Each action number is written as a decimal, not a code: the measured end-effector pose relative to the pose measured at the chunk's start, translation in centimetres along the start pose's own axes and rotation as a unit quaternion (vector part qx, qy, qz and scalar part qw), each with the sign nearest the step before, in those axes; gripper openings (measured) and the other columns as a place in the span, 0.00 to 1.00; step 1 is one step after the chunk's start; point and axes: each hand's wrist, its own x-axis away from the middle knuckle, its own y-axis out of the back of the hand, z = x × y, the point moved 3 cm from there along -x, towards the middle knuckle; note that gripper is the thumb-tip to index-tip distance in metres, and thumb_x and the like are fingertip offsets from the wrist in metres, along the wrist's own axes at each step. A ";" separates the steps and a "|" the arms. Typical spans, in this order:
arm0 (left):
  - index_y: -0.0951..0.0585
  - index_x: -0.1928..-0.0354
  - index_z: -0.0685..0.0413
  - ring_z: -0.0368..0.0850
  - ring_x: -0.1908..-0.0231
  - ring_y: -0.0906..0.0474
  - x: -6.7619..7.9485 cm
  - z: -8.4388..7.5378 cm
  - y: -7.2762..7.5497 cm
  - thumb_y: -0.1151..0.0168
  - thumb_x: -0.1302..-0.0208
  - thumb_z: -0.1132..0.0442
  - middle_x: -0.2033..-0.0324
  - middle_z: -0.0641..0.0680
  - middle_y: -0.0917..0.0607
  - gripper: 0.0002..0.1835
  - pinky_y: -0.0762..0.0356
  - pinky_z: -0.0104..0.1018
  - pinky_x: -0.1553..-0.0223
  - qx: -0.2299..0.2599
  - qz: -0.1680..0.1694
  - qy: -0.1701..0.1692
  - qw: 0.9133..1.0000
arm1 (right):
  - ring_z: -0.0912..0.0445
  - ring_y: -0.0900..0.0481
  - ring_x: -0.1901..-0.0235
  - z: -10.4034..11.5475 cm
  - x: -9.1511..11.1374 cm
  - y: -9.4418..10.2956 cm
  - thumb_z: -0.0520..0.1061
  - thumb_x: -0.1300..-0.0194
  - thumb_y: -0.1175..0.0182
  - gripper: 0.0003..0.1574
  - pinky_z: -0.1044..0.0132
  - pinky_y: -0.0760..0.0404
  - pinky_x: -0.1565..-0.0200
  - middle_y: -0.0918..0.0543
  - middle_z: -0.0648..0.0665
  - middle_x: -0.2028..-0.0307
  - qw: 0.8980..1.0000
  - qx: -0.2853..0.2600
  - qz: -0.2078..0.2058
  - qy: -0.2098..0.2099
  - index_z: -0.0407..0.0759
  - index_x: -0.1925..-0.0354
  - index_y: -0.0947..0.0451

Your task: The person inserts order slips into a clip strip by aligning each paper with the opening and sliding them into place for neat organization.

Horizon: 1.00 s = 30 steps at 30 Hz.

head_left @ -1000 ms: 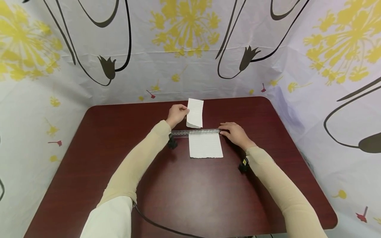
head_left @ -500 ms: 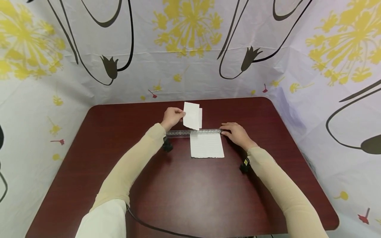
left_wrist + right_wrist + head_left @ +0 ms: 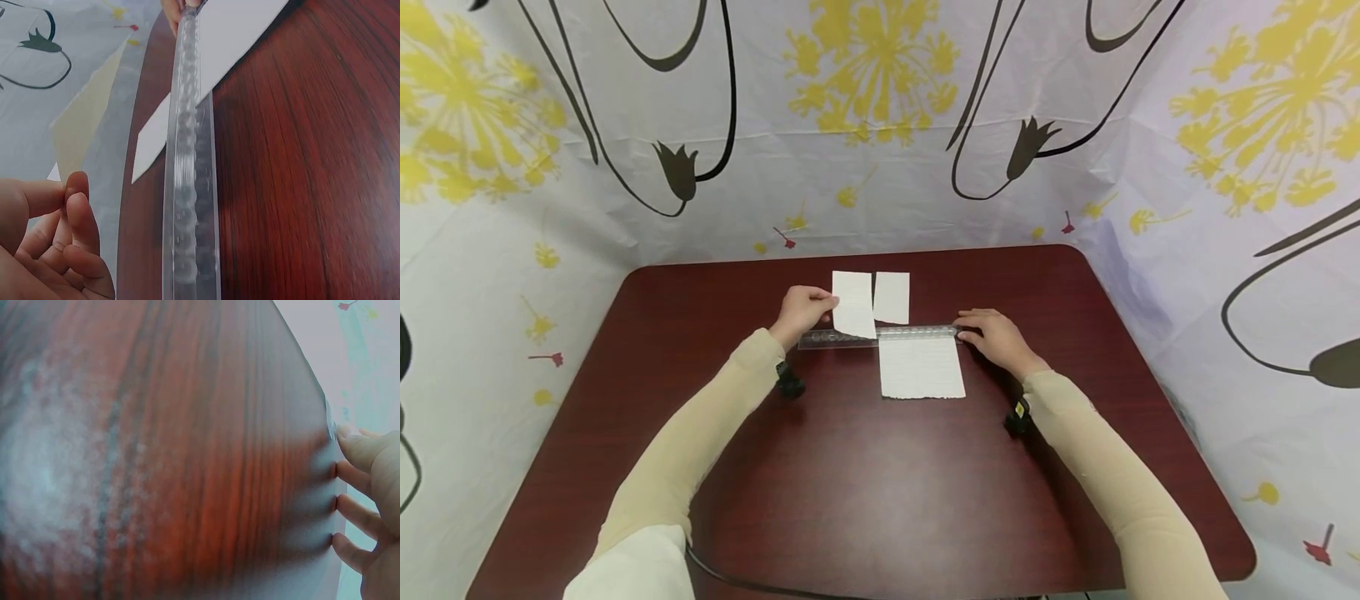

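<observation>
Between thumb and fingertips my left hand (image 3: 801, 314) pinches a small white piece of torn paper (image 3: 853, 304), raised on edge in the left wrist view. A second paper piece (image 3: 892, 297) lies flat on the table just right of it, beyond the ruler. The clear plastic ruler (image 3: 917, 332), with a bumpy raised ridge, lies across the top of a lined paper sheet (image 3: 921, 368). That sheet's near edge is ragged. My right hand (image 3: 997, 340) rests at the ruler's right end, its fingers spread and fingertips down on the tabletop in the right wrist view.
A dark red wood-grain table (image 3: 880, 483) with rounded corners bears everything. White flower-printed cloth (image 3: 850, 200) hangs behind it and along both sides. A black cable (image 3: 737, 583) runs from the left sleeve along the near edge.
My left hand has moved left and nearer with the paper piece, drawing it off the second piece, which now shows fully beside it. The right hand, ruler and sheet have stayed put.
</observation>
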 end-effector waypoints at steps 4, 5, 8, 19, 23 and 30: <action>0.15 0.51 0.60 0.37 0.76 0.20 0.2 0.6 0.7 0.37 0.32 0.56 0.57 0.61 0.13 0.16 0.24 0.30 0.68 0.006 0.001 0.010 1.000 | 0.40 0.33 0.30 -0.1 0.1 0.0 0.47 0.28 0.42 0.24 0.40 0.34 0.31 0.26 0.39 0.32 1.000 0.000 -0.002 -0.001 0.42 0.38 0.23; 0.15 0.50 0.60 0.36 0.76 0.21 0.3 0.7 0.7 0.37 0.32 0.56 0.56 0.61 0.14 0.16 0.24 0.30 0.67 0.008 0.004 0.015 1.000 | 0.40 0.33 0.30 -0.1 0.1 0.0 0.47 0.28 0.42 0.24 0.40 0.34 0.31 0.26 0.39 0.32 1.000 -0.001 -0.002 -0.002 0.42 0.38 0.23; 0.16 0.49 0.61 0.38 0.74 0.20 0.4 1.1 0.9 0.37 0.32 0.56 0.54 0.61 0.15 0.17 0.22 0.32 0.64 0.016 0.008 0.025 1.000 | 0.40 0.34 0.30 -0.1 0.1 0.0 0.48 0.28 0.42 0.24 0.40 0.34 0.31 0.26 0.39 0.32 1.000 -0.009 0.000 -0.007 0.43 0.38 0.23; 0.17 0.47 0.62 0.45 0.66 0.16 1.6 2.3 2.3 0.36 0.33 0.57 0.50 0.64 0.15 0.18 0.17 0.48 0.49 0.033 0.014 0.031 0.999 | 0.40 0.34 0.30 0.2 0.1 0.0 0.48 0.28 0.42 0.24 0.41 0.33 0.31 0.26 0.39 0.32 1.000 -0.013 0.000 -0.008 0.43 0.38 0.23; 0.18 0.45 0.63 0.45 0.65 0.16 2.2 3.1 3.3 0.36 0.33 0.57 0.47 0.65 0.16 0.20 0.19 0.50 0.45 0.039 0.015 0.038 0.998 | 0.40 0.34 0.30 0.2 0.0 0.0 0.48 0.28 0.42 0.24 0.41 0.33 0.31 0.26 0.39 0.32 1.000 -0.010 0.000 -0.009 0.44 0.38 0.23; 0.20 0.43 0.64 0.55 0.58 0.17 3.5 4.4 5.3 0.39 0.30 0.56 0.46 0.65 0.17 0.21 0.22 0.52 0.42 0.029 0.003 0.041 0.999 | 0.40 0.34 0.29 0.1 -0.1 0.0 0.48 0.28 0.42 0.24 0.41 0.34 0.31 0.26 0.39 0.32 1.000 -0.013 0.002 -0.008 0.44 0.38 0.23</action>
